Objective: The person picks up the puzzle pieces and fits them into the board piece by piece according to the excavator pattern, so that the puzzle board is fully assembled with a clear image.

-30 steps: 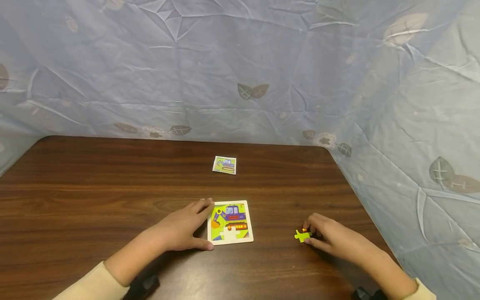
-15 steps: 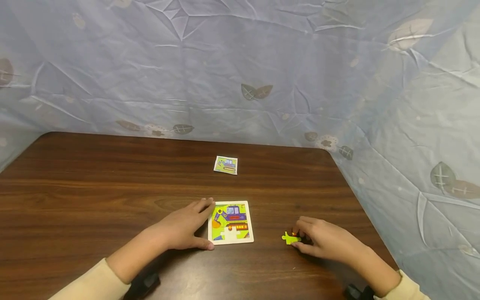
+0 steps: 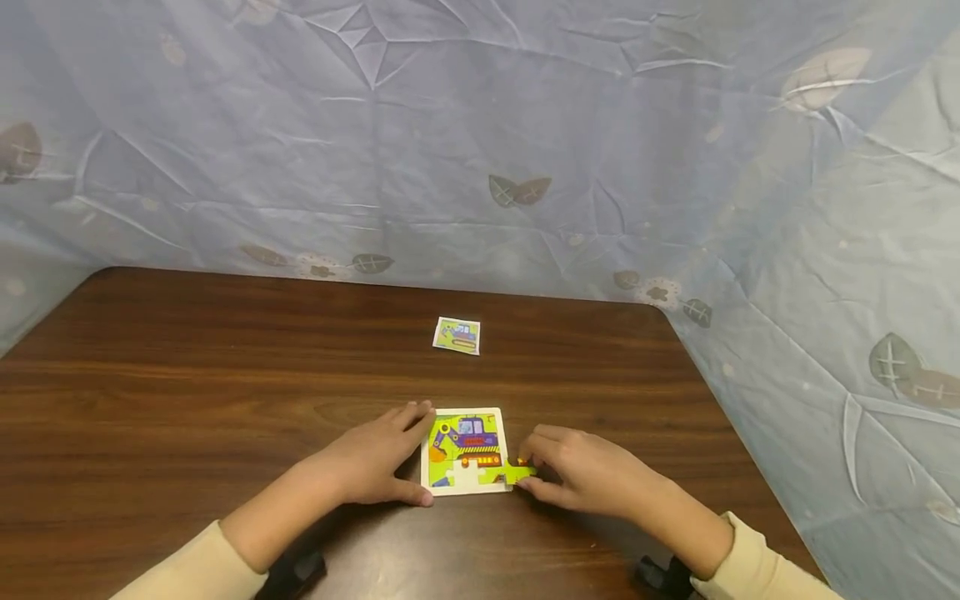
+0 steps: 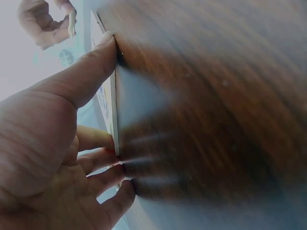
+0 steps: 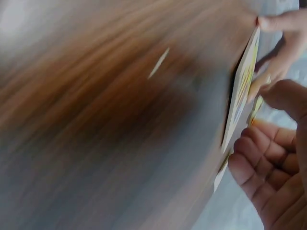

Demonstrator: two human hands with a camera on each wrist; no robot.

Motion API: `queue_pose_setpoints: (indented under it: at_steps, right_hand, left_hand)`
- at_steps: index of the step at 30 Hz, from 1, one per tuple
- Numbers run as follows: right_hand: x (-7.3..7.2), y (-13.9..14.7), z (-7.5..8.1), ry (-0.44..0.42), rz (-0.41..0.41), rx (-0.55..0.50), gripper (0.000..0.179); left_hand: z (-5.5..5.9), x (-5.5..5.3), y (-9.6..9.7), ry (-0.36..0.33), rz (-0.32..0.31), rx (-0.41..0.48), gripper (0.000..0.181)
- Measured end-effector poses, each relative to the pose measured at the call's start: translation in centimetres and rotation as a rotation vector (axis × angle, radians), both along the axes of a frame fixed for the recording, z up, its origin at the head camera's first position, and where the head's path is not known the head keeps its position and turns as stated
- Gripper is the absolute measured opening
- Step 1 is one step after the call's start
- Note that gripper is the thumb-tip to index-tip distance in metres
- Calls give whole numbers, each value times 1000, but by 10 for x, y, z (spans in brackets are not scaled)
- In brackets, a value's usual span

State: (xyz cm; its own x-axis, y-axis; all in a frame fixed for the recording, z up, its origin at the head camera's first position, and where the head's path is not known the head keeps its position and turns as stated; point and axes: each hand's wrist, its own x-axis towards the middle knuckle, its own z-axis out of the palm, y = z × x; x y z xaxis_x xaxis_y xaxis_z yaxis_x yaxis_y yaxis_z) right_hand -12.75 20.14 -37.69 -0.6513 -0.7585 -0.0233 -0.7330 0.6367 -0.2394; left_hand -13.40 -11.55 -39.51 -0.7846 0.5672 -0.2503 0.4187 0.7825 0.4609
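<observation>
A small square jigsaw puzzle (image 3: 467, 435) in a pale frame lies flat on the table, its picture a purple digger on green. A pale gap shows at its bottom middle. My left hand (image 3: 372, 457) rests along the frame's left side, thumb at the near corner and fingers at the far corner; in the left wrist view the thumb touches the frame's edge (image 4: 114, 110). Between thumb and fingers my right hand (image 3: 596, 473) pinches a green puzzle piece (image 3: 517, 473), which overlaps the frame's right edge in the head view. The wrist view has this piece (image 5: 256, 108) above the board.
Farther back on the brown wooden table (image 3: 225, 358) lies a small picture card (image 3: 457, 336) with a similar digger. Behind and to the right hangs a grey-blue cloth (image 3: 450, 125) printed with leaves.
My right hand has carried the green puzzle piece leftward across the table to the puzzle's right edge. My left hand stays at the frame's left side.
</observation>
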Motion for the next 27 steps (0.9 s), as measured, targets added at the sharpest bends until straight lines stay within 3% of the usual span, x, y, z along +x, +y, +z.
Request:
queue_pose_setpoints:
  at_steps: [10,18,27]
  right_hand:
    - [-4,-46,-6,51,30,75,21]
    - [-3,-62,-12,84,33,88,21]
    - [-2,-69,-12,24,7,103,20]
  left_hand:
    - [0,-2,-1,7,-6,5,105]
    - [0,-2,-1,16,-7,8,106]
    - [1,-2,-1,23,-12,6,106]
